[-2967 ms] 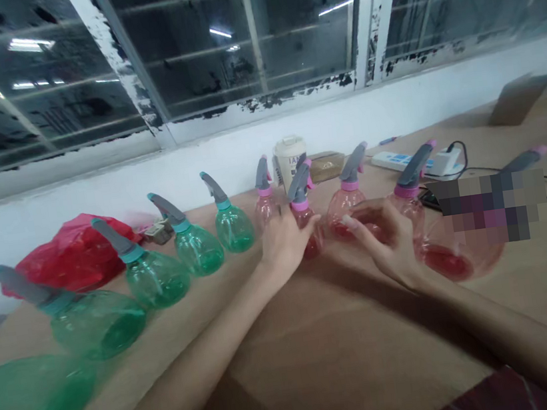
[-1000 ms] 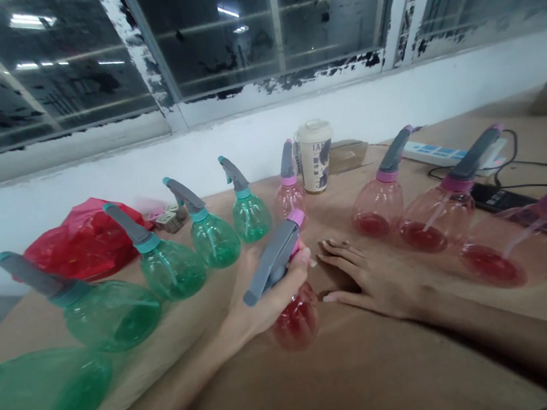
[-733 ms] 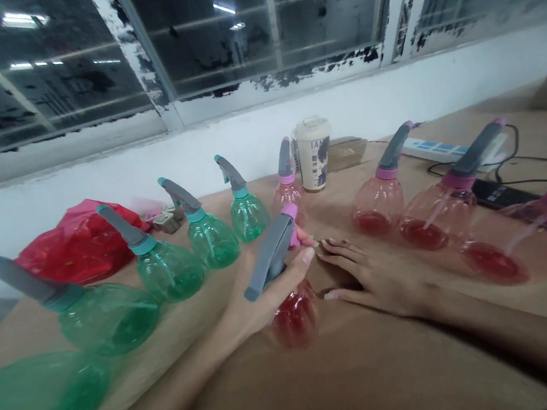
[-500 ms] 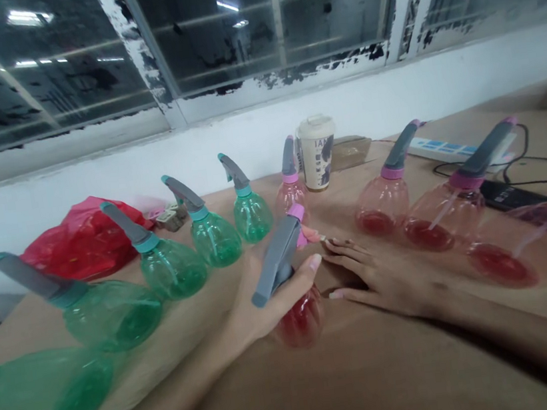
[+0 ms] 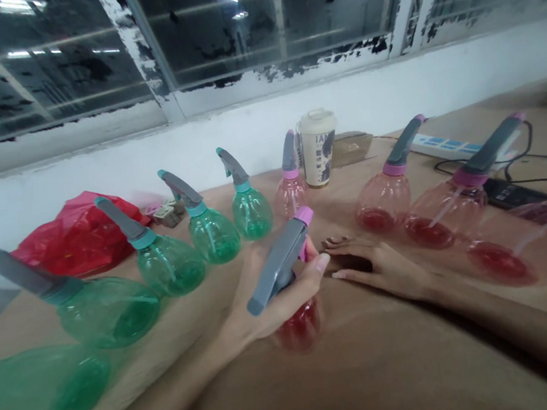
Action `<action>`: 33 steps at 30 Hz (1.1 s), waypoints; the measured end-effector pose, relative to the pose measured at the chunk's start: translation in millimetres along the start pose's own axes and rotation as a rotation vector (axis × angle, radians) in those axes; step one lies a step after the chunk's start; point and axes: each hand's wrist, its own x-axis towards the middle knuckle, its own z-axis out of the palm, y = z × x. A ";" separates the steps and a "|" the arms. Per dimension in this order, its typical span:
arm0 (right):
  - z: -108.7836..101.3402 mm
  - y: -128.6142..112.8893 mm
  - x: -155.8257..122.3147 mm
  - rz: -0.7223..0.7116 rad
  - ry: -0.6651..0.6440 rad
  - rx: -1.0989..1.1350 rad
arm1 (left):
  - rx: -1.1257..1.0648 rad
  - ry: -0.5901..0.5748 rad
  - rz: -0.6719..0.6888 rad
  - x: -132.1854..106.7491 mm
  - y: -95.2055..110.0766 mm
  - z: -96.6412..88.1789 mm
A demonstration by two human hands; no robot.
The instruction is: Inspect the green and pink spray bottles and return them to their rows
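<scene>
Pink spray bottle (image 5: 281,264): my left hand (image 5: 281,306) is gripping it, my right hand (image 5: 387,267) resting loose-fingered. Moving it is likely calling for steadiness.

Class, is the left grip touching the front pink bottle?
Touching: in the head view, the left grip wraps round the front pink bottle below its grey sprayer.

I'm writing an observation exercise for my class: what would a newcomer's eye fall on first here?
Probably the pink spray bottle in the left hand, front and centre. Next, the green bottles along the left and the pink bottles on the right, then the red bag at back left.
</scene>
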 end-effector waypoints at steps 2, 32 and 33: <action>-0.8 0.3 0.3 0.001 0.007 0.021 | 0.012 0.004 0.018 -0.6 1.2 -0.3; -4.0 -3.4 -3.2 -0.021 -0.037 -0.147 | 0.067 0.023 0.109 -0.5 1.3 0.7; -3.7 -3.6 -3.8 -0.016 -0.080 -0.217 | 0.073 0.023 0.121 -0.8 1.8 1.0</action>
